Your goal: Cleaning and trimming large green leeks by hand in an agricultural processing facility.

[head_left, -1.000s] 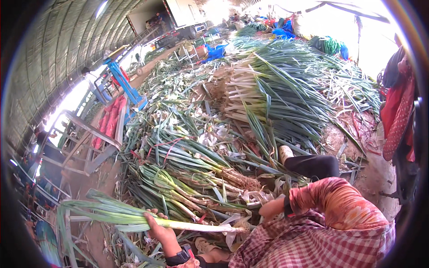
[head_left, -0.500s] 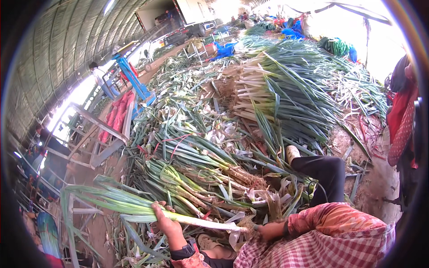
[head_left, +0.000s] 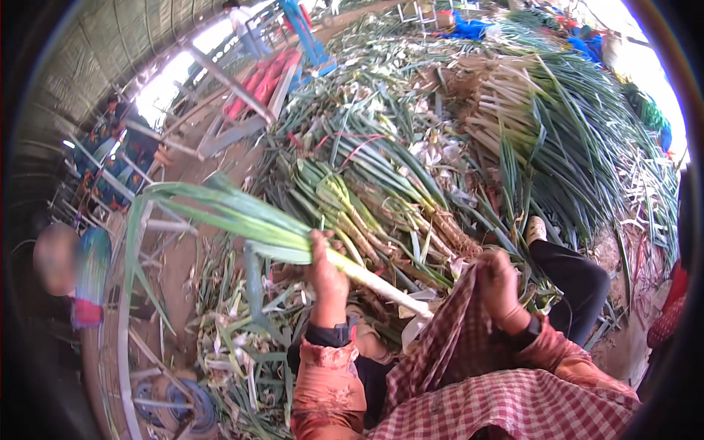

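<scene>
My left hand (head_left: 328,282) is closed round the stem of a long green onion (head_left: 367,279), where its pale shaft meets the green leaves. Its leaves spread to the left and droop at their tips. The root end lies close to my lap, partly hidden by the cloth. My right hand (head_left: 501,290) is closed on a red-and-white checked apron (head_left: 455,330) and lifts a fold of it. Just beyond my hands, a heap of untrimmed green onions (head_left: 352,227) lies with brown, earthy roots to the right.
A large stack of green onions (head_left: 550,125) stands at the far right. Loose leaves and peelings (head_left: 242,352) cover the ground. Metal frames (head_left: 235,84) stand at the left, one beside red sacks (head_left: 260,81). Other people (head_left: 70,264) are at the left edge.
My right hand has left the onion's root end and risen, pulling up the apron fold. My left hand still holds the onion. The view has turned left and down.
</scene>
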A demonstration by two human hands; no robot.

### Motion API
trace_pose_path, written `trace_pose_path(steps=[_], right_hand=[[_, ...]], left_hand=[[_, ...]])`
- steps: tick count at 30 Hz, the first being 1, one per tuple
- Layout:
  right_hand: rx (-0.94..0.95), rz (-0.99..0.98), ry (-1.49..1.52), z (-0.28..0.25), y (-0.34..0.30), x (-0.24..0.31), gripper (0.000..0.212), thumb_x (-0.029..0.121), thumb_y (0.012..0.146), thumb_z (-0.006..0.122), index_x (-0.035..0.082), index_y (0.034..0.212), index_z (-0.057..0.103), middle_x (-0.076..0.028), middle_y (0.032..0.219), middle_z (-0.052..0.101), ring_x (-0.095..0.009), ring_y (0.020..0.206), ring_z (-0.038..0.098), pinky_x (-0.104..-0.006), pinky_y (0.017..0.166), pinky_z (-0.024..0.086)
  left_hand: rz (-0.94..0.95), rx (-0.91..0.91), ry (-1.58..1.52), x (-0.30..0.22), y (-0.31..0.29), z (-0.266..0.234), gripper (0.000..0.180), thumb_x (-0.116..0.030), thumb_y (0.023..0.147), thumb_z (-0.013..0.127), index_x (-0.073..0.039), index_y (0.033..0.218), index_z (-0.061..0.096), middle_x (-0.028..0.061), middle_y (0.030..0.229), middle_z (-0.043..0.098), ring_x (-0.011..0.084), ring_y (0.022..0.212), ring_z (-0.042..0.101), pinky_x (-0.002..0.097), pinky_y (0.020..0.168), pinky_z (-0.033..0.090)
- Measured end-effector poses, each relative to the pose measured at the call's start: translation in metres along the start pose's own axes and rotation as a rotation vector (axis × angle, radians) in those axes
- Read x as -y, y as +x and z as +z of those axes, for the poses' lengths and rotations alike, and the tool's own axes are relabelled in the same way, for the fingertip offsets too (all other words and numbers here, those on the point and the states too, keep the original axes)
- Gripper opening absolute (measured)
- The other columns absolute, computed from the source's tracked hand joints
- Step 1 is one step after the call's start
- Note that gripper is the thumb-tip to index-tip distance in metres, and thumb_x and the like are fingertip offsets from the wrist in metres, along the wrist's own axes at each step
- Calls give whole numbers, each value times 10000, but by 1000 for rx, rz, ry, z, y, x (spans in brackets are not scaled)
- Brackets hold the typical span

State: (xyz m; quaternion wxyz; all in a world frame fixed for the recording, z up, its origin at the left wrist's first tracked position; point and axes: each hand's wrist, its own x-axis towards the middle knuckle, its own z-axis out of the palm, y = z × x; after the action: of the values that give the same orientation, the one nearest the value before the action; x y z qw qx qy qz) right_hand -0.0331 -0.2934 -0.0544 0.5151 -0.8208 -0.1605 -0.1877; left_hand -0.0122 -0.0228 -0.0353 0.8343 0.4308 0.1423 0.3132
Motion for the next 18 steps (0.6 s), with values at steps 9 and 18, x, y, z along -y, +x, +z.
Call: trace_pose_path(steps=[9,18], right_hand=[[159,-195,129,56,19,46,236,134,808,489,-12,988,443,-195,927,490,-344,837,497,-367,735,405],[261,39,222,97,-9,26,324,232,851,400,34,1107,397,-234,912,529,-390,814,534,-402,647,444]], left_hand=[[-183,443,80,38,-90,50,307,-283,840,479,-16,990,509,39,898,527,97,812,484,230,733,399],[-239,188,102,33,-74,47,335,-290,805,539,-13,991,500,73,903,548,153,845,518,273,743,408]])
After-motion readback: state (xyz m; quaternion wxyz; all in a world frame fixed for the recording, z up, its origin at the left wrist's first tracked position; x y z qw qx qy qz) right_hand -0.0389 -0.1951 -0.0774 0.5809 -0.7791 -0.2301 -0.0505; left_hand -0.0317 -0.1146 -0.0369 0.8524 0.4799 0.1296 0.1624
